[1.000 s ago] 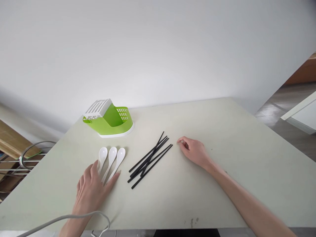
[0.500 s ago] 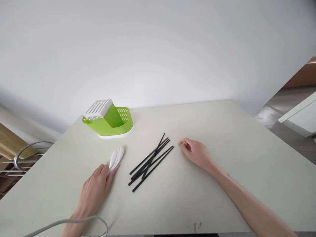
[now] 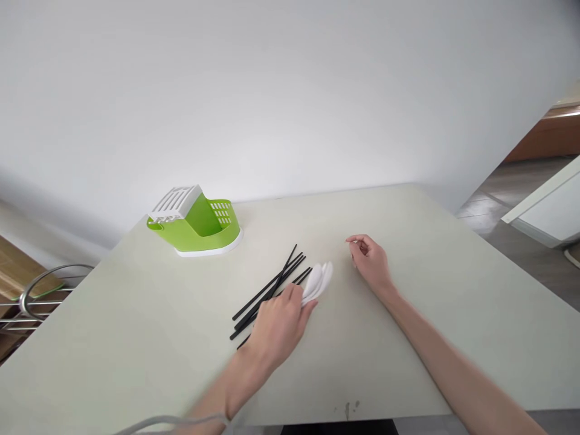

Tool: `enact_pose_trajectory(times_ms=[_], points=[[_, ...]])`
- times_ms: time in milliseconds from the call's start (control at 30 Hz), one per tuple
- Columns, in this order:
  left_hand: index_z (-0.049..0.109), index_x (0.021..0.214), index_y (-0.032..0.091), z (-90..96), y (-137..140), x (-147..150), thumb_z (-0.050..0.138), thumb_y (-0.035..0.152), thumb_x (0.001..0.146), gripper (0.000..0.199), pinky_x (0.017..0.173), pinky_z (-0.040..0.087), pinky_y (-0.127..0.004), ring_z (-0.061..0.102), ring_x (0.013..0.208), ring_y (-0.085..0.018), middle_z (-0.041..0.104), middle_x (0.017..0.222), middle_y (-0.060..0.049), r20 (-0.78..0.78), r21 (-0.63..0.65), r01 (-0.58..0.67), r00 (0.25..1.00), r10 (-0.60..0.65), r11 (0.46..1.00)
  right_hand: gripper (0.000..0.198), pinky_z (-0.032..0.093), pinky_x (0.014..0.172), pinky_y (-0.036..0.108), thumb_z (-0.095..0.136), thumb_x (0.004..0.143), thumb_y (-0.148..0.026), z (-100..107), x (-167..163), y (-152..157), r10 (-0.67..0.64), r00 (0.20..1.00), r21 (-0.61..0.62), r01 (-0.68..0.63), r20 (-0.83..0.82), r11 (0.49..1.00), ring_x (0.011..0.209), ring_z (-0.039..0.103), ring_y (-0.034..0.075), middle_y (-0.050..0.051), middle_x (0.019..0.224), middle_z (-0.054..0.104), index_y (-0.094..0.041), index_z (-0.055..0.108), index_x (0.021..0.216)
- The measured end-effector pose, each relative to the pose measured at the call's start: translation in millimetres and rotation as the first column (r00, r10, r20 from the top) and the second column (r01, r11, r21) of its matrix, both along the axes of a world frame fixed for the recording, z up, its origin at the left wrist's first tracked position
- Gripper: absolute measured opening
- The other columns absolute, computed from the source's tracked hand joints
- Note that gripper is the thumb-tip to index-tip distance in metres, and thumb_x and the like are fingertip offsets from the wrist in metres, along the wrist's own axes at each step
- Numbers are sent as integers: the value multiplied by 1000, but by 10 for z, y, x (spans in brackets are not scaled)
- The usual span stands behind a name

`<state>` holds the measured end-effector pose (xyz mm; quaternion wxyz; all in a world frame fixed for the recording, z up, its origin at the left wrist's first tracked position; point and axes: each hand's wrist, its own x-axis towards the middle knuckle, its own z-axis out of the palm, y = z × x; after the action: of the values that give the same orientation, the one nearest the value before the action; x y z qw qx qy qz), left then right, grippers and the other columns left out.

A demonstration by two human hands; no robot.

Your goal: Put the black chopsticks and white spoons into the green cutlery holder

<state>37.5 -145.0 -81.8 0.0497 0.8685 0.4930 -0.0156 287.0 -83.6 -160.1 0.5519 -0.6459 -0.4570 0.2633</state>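
My left hand [image 3: 281,320] is closed around the handles of several white soup spoons [image 3: 318,281], whose bowls stick out past the fingers. Under and beside this hand, a loose pile of black chopsticks [image 3: 267,296] lies crossed on the table, partly hidden by the hand. To the right of the spoons is my right hand [image 3: 369,260], its fingers loosely bent, with a gap between thumb and forefinger and nothing held. A green utensil holder [image 3: 208,235] with a slotted white top [image 3: 176,200] stands at the back left, apart from both hands.
The pale table [image 3: 158,338] meets a white wall [image 3: 290,103] at the back. A grey cable [image 3: 176,419] crosses near my left forearm. Beyond the left edge is a metal rack [image 3: 38,302] with a wooden board [image 3: 22,266].
My left hand has carried the spoons to the right, across the chopsticks. My right hand has shifted slightly right and away from me. The view has turned a little.
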Motion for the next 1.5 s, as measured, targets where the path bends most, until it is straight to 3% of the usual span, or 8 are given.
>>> enact_pose_trajectory(times_ms=[200, 533, 700, 867, 967, 1100, 1267, 1500], points=[[63, 108, 16, -136, -15, 442, 43, 36, 111, 28, 56, 49, -34, 74, 77, -26, 71, 101, -10, -75, -2, 25, 997, -25, 1000, 21, 40, 58, 29, 56, 86, -37, -33, 78, 46, -49, 998, 37, 50, -39, 998, 56, 49, 16, -5, 63, 50, -22, 69, 95], [60, 109, 17, -196, -102, 373, 60, 34, 104, 18, 69, 57, -37, 73, 89, -26, 69, 106, -8, -15, 84, 56, 998, -55, 995, 19, 40, 59, 29, 56, 86, -35, -24, 56, 55, -31, 999, 35, 32, -43, 999, 56, 49, 15, -6, 62, 52, -23, 69, 93], [57, 125, 19, -101, -22, 115, 66, 48, 99, 40, 91, 57, -47, 68, 107, -31, 68, 122, -12, 158, 275, 102, 976, -150, 956, 20, 40, 58, 30, 56, 86, -35, -12, 38, 35, -24, 999, 21, 25, -30, 999, 56, 48, 16, -5, 61, 51, -23, 70, 94], [55, 129, 21, 352, 480, -382, 57, 50, 104, 38, 108, 49, -51, 61, 123, -32, 65, 131, -14, 291, 486, 7, 941, -170, 874, 20, 40, 57, 29, 56, 86, -35, -6, 33, 17, -16, 1000, 8, 16, -26, 1000, 55, 48, 16, -5, 61, 51, -24, 70, 94], [57, 130, 20, 691, 892, -758, 52, 51, 104, 41, 116, 40, -57, 53, 135, -36, 62, 138, -17, 310, 600, -123, 947, -88, 790, 20, 40, 57, 29, 56, 86, -35, -3, 32, 13, -10, 1000, 6, 10, -25, 1000, 55, 48, 16, -5, 61, 52, -24, 70, 94], [50, 147, 22, 969, 1335, -1236, 46, 55, 103, 55, 124, 28, -61, 31, 154, -39, 43, 163, -15, 329, 621, -292, 939, 96, 727, 20, 40, 58, 30, 56, 86, -35, -5, 29, 23, -10, 1000, 7, 10, -22, 1000, 54, 48, 15, -5, 60, 52, -23, 70, 93], [47, 154, 23, 969, 1641, -1613, 25, 55, 107, 61, 127, 22, -62, 27, 158, -36, 41, 168, -8, 250, 522, -361, 931, 266, 773, 20, 42, 60, 31, 57, 86, -36, -28, 37, 32, -13, 1000, 2, 13, -15, 1000, 55, 49, 16, -5, 61, 52, -23, 70, 93], [55, 152, 15, 879, 1781, -1584, 25, 50, 106, 64, 126, 29, -56, 39, 153, -35, 51, 162, -11, 290, 511, -372, 923, 251, 775, 18, 41, 61, 30, 56, 86, -33, -17, 25, 0, -10, 1000, -27, 10, -4, 1000, 57, 50, 16, -5, 64, 54, -24, 71, 93]])
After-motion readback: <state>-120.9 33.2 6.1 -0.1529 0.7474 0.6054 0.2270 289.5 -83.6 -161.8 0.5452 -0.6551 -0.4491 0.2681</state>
